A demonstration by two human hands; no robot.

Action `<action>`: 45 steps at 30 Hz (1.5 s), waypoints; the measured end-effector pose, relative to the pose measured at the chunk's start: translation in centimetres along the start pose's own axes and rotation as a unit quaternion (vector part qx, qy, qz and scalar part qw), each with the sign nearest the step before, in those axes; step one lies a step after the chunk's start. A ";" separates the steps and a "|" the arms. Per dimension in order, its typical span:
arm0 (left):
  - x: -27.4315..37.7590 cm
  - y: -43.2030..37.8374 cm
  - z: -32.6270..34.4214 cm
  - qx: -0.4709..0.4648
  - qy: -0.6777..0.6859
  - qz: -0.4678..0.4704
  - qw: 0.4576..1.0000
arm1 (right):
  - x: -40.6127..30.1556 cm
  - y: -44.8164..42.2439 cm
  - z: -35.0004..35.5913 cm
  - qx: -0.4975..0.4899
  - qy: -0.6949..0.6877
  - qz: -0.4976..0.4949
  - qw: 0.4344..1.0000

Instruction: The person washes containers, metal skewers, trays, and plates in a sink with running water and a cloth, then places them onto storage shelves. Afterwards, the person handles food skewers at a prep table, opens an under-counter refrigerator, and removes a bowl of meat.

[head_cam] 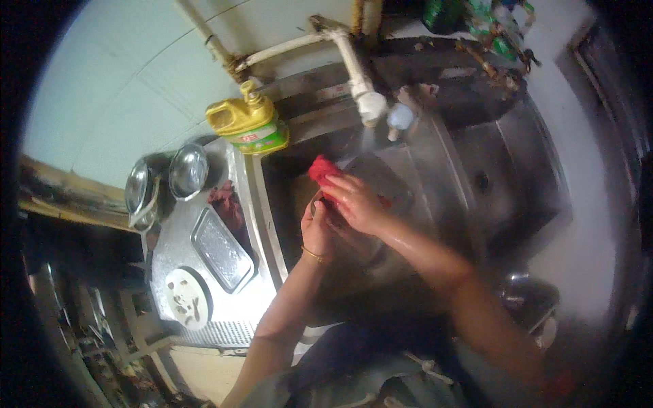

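Over the left basin of a metal sink (pixel 270 224), my two hands are close together. My right hand (pixel 357 201) presses a red cloth (pixel 322 171) with its fingers. My left hand (pixel 317 229), with a thin gold-coloured bracelet at the wrist, grips the rim of a rounded metal vessel (pixel 347 232), mostly hidden behind my hands and blurred. Its exact kind I cannot tell. Water runs from a whitish tap (pixel 371 108) just beyond the hands, and a bluish-white object (pixel 400 117) sits beside it.
A yellow detergent jug (pixel 247 125) stands at the sink's back left corner. On the left drainboard lie metal bowls (pixel 189 171), a dark red cloth (pixel 227 204), a rectangular metal tray (pixel 223 250) and a white patterned plate (pixel 187 298). A second basin (pixel 484 178) is at the right.
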State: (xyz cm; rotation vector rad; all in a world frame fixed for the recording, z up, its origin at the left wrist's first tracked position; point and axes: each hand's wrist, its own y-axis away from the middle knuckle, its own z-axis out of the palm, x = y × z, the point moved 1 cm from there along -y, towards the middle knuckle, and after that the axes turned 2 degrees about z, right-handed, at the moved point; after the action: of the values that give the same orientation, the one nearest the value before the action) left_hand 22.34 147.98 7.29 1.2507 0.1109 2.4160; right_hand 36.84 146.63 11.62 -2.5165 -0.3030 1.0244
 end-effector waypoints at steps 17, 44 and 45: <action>-6.4 -5.2 1.0 -0.036 -0.014 -0.056 0.998 | 4.6 5.9 3.5 0.022 -0.148 0.182 0.972; -0.6 -7.2 2.8 -0.118 0.119 -0.204 0.965 | 11.5 13.0 -2.0 -0.113 0.254 -0.138 0.951; -0.3 -7.1 2.9 -0.091 0.122 -0.238 0.959 | 13.3 13.1 -2.7 -0.127 0.289 -0.097 0.944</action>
State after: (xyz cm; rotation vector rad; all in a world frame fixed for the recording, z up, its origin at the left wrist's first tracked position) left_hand 27.13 153.93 6.98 0.7375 0.2261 2.0886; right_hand 48.73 138.77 -0.69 -2.8033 -0.5127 0.1523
